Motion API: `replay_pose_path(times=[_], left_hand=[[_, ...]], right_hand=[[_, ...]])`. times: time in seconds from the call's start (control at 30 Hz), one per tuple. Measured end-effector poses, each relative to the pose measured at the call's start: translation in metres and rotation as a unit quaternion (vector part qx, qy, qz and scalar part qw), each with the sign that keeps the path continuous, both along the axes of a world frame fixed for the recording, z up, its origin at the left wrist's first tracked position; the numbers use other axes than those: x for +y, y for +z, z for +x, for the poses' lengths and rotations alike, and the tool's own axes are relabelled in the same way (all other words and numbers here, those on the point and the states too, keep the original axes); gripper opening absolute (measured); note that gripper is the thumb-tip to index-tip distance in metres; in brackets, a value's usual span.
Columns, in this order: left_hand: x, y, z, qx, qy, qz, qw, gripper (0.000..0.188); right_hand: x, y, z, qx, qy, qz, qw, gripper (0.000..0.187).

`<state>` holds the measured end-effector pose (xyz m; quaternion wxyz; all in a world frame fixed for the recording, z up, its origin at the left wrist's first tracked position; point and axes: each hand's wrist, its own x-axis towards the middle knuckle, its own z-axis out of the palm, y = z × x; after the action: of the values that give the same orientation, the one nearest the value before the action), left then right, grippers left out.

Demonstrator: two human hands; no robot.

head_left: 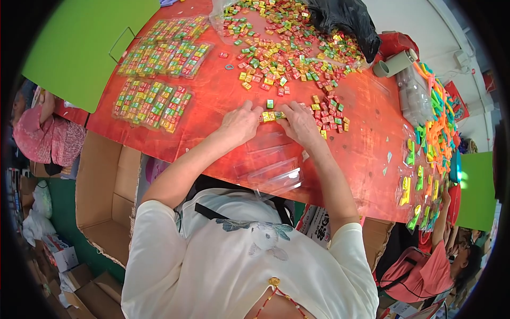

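A short row of small, mostly yellow printed blocks [272,116] lies on the red table in front of me. My left hand [241,123] closes on its left end, and my right hand [298,123] presses its right end with bent fingers. Just beyond the row is a single green-and-white block [270,103]. Loose red and yellow blocks [330,114] are scattered beside my right hand. Between my forearms, at the table's near edge, lie clear plastic trays [273,173]; how many are stacked is hard to see.
Filled clear trays [151,103] of blocks lie at the left. A big heap of blocks [287,45] spreads at the far side beside a black plastic bag [342,24]. Right are a grey-green cup [396,64] and colourful plastic toys [438,117]. Another person [419,271] sits lower right.
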<state>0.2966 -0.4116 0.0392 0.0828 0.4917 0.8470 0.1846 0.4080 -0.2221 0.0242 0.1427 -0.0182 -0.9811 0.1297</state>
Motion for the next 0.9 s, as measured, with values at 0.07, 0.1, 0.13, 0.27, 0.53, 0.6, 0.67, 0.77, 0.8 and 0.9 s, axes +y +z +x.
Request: replay_pose_path(times=[0.07, 0.1, 0.13, 0.27, 0.53, 0.6, 0.67, 0.77, 0.8, 0.9], left_hand=[[-0.009, 0.013, 0.01, -0.005, 0.008, 0.005, 1.0, 0.022], [-0.013, 0.019, 0.016, -0.017, 0.007, 0.005, 1.0, 0.025], [-0.017, 0.02, 0.022, -0.029, 0.006, 0.005, 1.0, 0.029], [-0.03, 0.006, 0.049, -0.018, -0.03, 0.021, 0.999, 0.029], [-0.036, -0.002, 0.057, -0.019, -0.015, 0.079, 0.997, 0.043], [-0.046, -0.002, 0.052, -0.068, 0.017, 0.083, 0.994, 0.047], [-0.049, -0.006, 0.049, -0.024, 0.014, 0.08, 0.996, 0.051], [-0.051, -0.021, 0.048, 0.036, 0.001, 0.042, 0.998, 0.061], [-0.051, -0.026, 0.047, 0.054, -0.008, 0.007, 0.999, 0.068], [-0.055, -0.034, 0.046, 0.07, -0.027, -0.032, 0.997, 0.076]], right_hand=[[-0.004, 0.01, 0.008, 0.002, 0.009, -0.013, 1.0, 0.03], [-0.006, 0.015, 0.013, 0.003, 0.015, -0.026, 1.0, 0.03], [-0.008, 0.019, 0.021, 0.001, 0.014, -0.027, 1.0, 0.03], [-0.016, 0.021, 0.049, -0.014, 0.034, -0.049, 0.998, 0.028], [-0.012, 0.014, 0.064, -0.007, -0.004, -0.185, 0.983, 0.038], [-0.012, 0.013, 0.064, 0.001, -0.016, -0.197, 0.98, 0.035], [-0.013, 0.009, 0.064, 0.008, -0.028, -0.208, 0.978, 0.032], [-0.013, -0.001, 0.062, 0.032, -0.006, -0.14, 0.99, 0.026], [-0.014, 0.0, 0.061, 0.023, -0.014, -0.124, 0.992, 0.024], [-0.017, 0.008, 0.061, 0.02, -0.023, -0.126, 0.992, 0.023]])
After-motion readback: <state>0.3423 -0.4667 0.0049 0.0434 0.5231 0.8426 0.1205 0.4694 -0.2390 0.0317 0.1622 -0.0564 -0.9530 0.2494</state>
